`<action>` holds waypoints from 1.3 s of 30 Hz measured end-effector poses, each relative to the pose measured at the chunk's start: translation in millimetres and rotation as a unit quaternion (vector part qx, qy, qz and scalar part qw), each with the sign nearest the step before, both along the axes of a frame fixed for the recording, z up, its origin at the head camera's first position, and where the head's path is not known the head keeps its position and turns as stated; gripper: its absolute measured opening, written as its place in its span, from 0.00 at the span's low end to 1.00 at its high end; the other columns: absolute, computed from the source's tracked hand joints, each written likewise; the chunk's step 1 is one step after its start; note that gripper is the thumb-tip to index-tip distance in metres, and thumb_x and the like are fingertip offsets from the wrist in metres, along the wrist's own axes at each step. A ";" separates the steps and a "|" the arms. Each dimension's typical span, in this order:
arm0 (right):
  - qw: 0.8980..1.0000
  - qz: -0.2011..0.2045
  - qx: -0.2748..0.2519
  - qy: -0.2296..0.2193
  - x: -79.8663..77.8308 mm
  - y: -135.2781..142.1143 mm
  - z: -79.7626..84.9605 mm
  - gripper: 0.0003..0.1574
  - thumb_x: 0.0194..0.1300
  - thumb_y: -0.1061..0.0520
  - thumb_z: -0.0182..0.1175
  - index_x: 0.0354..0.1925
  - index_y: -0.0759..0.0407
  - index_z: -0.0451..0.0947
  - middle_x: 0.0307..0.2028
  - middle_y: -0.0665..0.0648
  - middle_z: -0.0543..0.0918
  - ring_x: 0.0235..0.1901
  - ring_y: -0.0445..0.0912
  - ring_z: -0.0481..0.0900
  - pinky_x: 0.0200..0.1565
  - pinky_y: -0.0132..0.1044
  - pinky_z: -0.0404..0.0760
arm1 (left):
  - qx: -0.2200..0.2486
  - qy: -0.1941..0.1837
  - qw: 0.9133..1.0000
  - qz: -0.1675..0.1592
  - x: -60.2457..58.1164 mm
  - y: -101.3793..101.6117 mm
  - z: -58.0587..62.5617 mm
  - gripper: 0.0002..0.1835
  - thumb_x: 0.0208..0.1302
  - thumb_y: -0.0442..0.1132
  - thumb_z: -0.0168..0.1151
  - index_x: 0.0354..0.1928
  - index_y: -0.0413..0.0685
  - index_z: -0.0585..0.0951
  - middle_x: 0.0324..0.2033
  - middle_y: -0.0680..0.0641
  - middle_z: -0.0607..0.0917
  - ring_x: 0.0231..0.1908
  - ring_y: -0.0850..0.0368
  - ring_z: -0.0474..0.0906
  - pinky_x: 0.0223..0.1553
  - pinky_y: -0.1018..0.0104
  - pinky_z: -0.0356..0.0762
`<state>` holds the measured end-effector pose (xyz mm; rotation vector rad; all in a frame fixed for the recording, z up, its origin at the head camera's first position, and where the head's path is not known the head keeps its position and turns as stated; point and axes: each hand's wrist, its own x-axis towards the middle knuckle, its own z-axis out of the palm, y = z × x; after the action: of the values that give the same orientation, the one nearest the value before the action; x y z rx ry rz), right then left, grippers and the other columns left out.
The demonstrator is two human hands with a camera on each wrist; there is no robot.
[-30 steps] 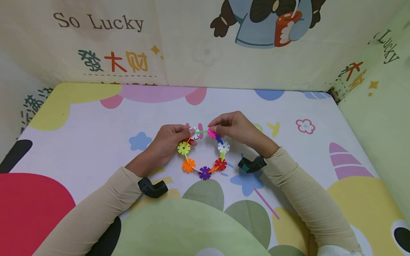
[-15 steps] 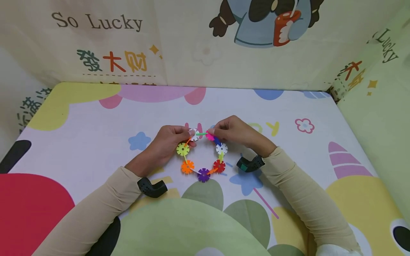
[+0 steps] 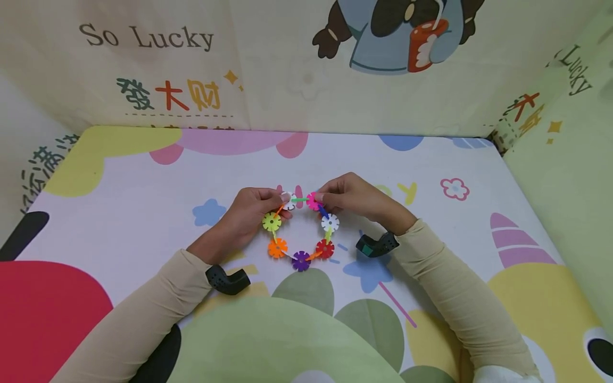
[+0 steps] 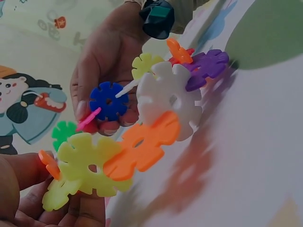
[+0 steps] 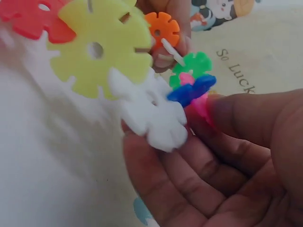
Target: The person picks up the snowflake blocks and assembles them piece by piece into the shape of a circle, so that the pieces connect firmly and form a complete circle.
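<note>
A closed ring of slotted plastic snowflake discs hangs between both hands over the table's middle. My left hand [image 3: 241, 218] pinches the white disc [image 3: 289, 200] at its upper left, thumb on the face. At the upper right, my right hand [image 3: 359, 199] pinches the pink disc [image 3: 313, 201] by its edge. Between them a green disc [image 3: 299, 200] is edge-on. Down the right run a blue disc [image 5: 193, 91], another white disc [image 3: 330, 222] and a red disc [image 3: 324, 249]. A purple disc [image 3: 300, 260] sits lowest; orange [image 3: 277, 248] and yellow discs [image 3: 272, 222] climb the left.
A patterned cloth [image 3: 230, 170] with large cartoon shapes covers the table. Printed fabric walls [image 3: 278, 64] rise at the back and sides. Each wrist wears a black camera band, the left band [image 3: 228, 280] and the right band [image 3: 377, 246].
My right hand has come slightly toward the left and nearer, bringing the pink disc closer to the white one. The ring's lower discs have shifted a little left. Both hands keep their pinch.
</note>
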<state>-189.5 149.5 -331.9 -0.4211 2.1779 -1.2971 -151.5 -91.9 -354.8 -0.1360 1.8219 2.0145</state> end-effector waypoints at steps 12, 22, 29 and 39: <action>0.998 -0.010 -0.012 0.058 1.9 -4.3 -1.7 0.14 0.70 0.59 0.59 0.46 0.67 0.84 0.29 0.56 0.85 0.30 0.49 0.78 0.35 0.37 0.82 | 0.015 -0.017 1.000 0.016 0.2 0.4 2.1 0.17 0.70 0.33 0.58 0.56 0.28 0.77 0.63 0.44 0.72 0.32 0.57 0.86 0.47 0.67 0.79; 0.995 0.009 0.006 0.103 3.5 -6.6 -3.9 0.13 0.70 0.59 0.59 0.44 0.67 0.85 0.23 0.54 0.81 0.26 0.46 0.73 0.25 0.32 0.70 | -0.009 -0.030 0.999 0.015 2.2 0.5 2.2 0.18 0.69 0.36 0.60 0.56 0.31 0.78 0.44 0.37 0.84 0.31 0.56 0.86 0.46 0.67 0.80; 0.994 0.030 0.025 0.104 4.2 -8.0 -4.2 0.12 0.70 0.59 0.58 0.42 0.66 0.85 0.20 0.53 0.78 0.23 0.45 0.70 0.23 0.32 0.65 | -0.026 -0.023 0.999 0.009 2.6 2.0 0.1 0.17 0.68 0.36 0.62 0.53 0.30 0.80 0.40 0.39 0.84 0.29 0.57 0.86 0.44 0.67 0.81; 0.995 0.032 0.021 0.096 4.4 -9.9 -11.1 0.13 0.71 0.57 0.59 0.34 0.62 0.86 0.17 0.52 0.73 0.21 0.44 0.66 0.21 0.32 0.60 | -0.014 -0.045 0.999 0.016 2.9 2.4 -4.1 0.18 0.68 0.34 0.61 0.55 0.29 0.78 0.53 0.37 0.77 0.30 0.58 0.86 0.42 0.68 0.81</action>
<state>-185.1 139.6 -342.9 -0.6152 2.3246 -1.2177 -148.6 -89.5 -358.9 -0.2612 1.8028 1.9720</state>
